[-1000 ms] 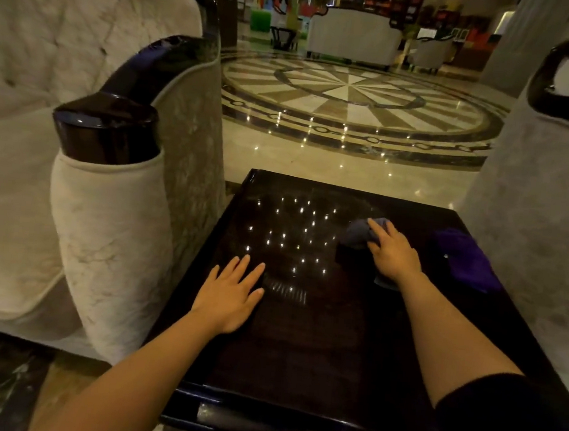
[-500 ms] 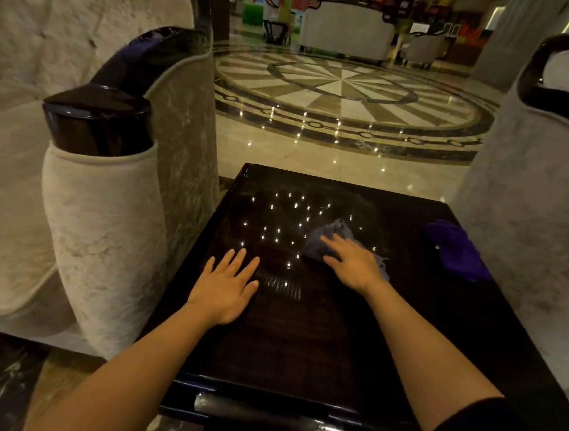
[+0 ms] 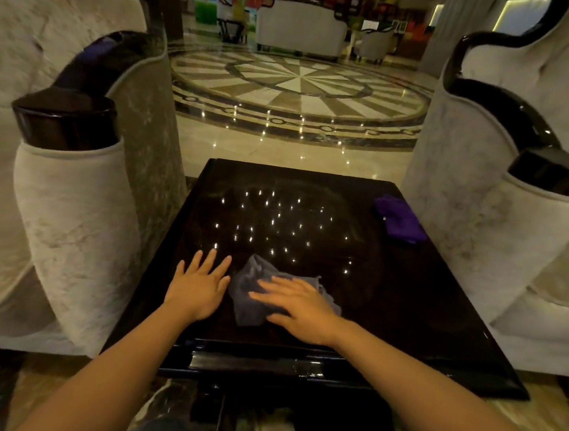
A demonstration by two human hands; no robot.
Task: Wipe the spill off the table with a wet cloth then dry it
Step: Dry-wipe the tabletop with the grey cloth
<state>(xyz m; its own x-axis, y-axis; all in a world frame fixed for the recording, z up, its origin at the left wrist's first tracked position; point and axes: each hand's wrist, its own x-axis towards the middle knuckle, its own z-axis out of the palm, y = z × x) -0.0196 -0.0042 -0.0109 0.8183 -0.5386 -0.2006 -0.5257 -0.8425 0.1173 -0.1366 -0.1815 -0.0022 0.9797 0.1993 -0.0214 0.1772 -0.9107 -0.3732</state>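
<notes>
Dragging the grey cloth (image 3: 252,293) under my flat right hand (image 3: 299,307) back beside my splayed, empty left hand (image 3: 199,285), I've wiped the table (image 3: 422,313) from its purple-cloth (image 3: 398,218) side; drying remains.

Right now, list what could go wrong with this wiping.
1. The right hand presses the grey cloth flat near the table front edge; a further pull could sweep liquid onto the floor.
2. The purple cloth lies at the right edge and could get knocked off.

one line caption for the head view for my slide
Right hand presses a grey cloth on the dark table; left hand flat beside it.
</notes>
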